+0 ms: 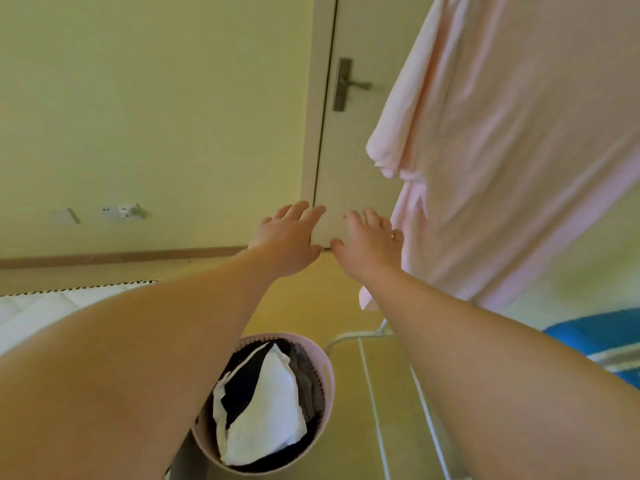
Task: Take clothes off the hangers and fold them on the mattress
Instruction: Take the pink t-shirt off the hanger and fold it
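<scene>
A large pale pink garment (512,150) hangs at the right, filling the upper right of the view; its hanger is out of sight. Both my arms stretch forward. My left hand (289,237) is held out with straight, spread fingers and holds nothing. My right hand (369,242) is also spread and empty, with its outer fingers right at the left edge of the pink garment. A corner of the white mattress (41,313) shows at the left.
A pink laundry basket (327,375) with white and dark clothes stands on the floor below my arms. A white drying rack rail (349,336) runs beside it. A closed door with a metal handle (346,85) is ahead. Something blue (595,330) lies at the right.
</scene>
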